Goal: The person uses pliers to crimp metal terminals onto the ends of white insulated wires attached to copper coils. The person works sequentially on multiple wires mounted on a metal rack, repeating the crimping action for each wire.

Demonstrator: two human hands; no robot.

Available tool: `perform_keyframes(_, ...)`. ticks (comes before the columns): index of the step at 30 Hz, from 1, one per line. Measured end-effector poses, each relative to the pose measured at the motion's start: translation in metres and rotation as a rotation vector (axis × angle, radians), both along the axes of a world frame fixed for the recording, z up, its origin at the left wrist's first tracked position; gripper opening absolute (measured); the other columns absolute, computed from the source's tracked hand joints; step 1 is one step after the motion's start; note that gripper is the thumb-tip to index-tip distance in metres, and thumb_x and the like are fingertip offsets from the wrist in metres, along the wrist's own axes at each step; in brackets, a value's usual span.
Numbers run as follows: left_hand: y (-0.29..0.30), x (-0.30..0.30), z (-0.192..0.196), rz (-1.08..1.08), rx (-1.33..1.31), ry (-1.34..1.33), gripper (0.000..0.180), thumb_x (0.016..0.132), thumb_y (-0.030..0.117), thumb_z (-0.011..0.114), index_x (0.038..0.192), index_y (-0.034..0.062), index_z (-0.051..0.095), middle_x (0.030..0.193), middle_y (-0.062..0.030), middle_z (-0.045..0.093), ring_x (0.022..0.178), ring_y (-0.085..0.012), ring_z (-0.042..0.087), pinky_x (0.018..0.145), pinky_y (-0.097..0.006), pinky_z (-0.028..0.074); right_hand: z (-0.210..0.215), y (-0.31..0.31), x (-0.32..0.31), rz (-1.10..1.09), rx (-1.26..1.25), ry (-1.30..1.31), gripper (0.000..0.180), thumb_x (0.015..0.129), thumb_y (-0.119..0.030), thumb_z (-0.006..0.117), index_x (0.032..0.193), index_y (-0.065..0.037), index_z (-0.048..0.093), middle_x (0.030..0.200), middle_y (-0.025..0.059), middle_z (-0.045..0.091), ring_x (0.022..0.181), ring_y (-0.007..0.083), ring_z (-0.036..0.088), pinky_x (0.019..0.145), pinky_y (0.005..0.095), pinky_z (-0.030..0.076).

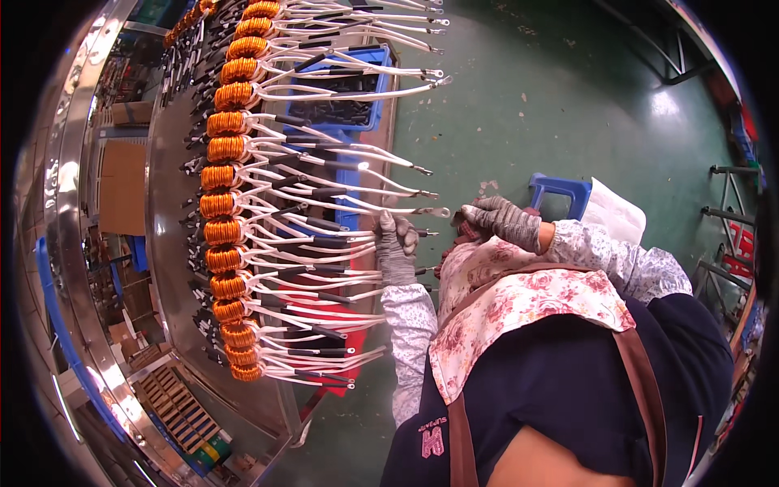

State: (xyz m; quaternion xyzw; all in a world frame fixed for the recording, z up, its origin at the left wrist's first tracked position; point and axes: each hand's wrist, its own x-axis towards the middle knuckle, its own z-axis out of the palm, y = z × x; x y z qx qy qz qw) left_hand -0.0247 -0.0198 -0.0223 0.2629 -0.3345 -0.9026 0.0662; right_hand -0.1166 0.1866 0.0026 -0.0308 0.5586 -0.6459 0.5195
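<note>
A long row of copper-wound ring coils [217,204] stands along the left, each with white leads running out to the right. Black sleeves [324,194] sit on many leads, and several ends carry metal lug terminals [436,212]. My left hand [396,243], in a grey glove, is closed around a white lead near its end, fingers curled. Farther right, my right hand [505,221], also gloved, has its fingers pinched together at the front of my flowered apron [544,296]. Whatever lies between those fingertips is hidden.
Below the leads are blue bins [375,105], one filled with black sleeve pieces, and a red surface [324,312]. A blue stool [560,191] with white material [613,213] stands on the green floor to the right. A wooden pallet [177,406] lies at lower left.
</note>
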Motion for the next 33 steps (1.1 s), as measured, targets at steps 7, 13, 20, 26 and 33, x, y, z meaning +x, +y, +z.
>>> perform_keyframes(7,-0.009,-0.006,-0.009,0.016,0.030,0.071,0.025,0.090,0.027,0.045,0.098,0.0042,0.051,0.060,-0.0010,0.046,0.040,-0.0103,0.039,0.029,-0.019,0.032,0.032,-0.005,-0.016,0.067,0.079,-0.051,0.030,0.085,-0.030,0.055,0.092,-0.003,0.064,0.066,-0.0014,0.054,0.060,0.0065,0.046,0.057,0.0195,0.040)
perform_keyframes(13,-0.007,-0.004,-0.005,0.047,-0.045,-0.011,0.023,0.089,0.022,0.046,0.097,0.0003,0.050,0.059,-0.0035,0.051,0.036,-0.0105,0.042,0.026,-0.020,0.032,0.031,-0.028,-0.006,-0.008,0.193,-0.251,0.030,0.084,-0.032,0.056,0.087,-0.004,0.065,0.058,-0.0022,0.048,0.050,0.0077,0.043,0.046,0.0224,0.040)
perform_keyframes(20,-0.007,0.002,0.003,0.066,-0.172,-0.150,0.023,0.087,0.023,0.051,0.094,0.0017,0.054,0.058,-0.0039,0.054,0.035,-0.0110,0.043,0.026,-0.020,0.030,0.016,-0.068,-0.012,0.197,0.154,0.138,0.022,0.084,-0.023,0.053,0.088,-0.002,0.058,0.060,0.0054,0.053,0.050,0.0193,0.054,0.047,0.0308,0.047)
perform_keyframes(26,-0.001,0.001,0.014,0.060,-0.212,-0.149,0.021,0.088,0.022,0.049,0.094,0.0020,0.052,0.057,-0.0015,0.048,0.037,-0.0089,0.039,0.028,-0.018,0.028,0.022,-0.060,-0.001,0.518,0.404,1.517,0.019,0.076,-0.017,0.055,0.089,-0.004,0.055,0.075,0.0152,0.059,0.069,0.0300,0.059,0.056,0.0392,0.047)
perform_keyframes(33,-0.008,0.006,0.017,0.013,-0.048,0.005,0.020,0.089,0.021,0.046,0.091,0.0020,0.052,0.054,-0.0007,0.047,0.037,-0.0092,0.040,0.028,-0.019,0.029,0.016,-0.063,-0.014,0.410,-0.186,-0.699,0.039,0.086,-0.047,0.044,0.074,-0.011,0.051,0.047,-0.0054,0.035,0.037,0.0078,0.031,0.034,0.0232,0.023)
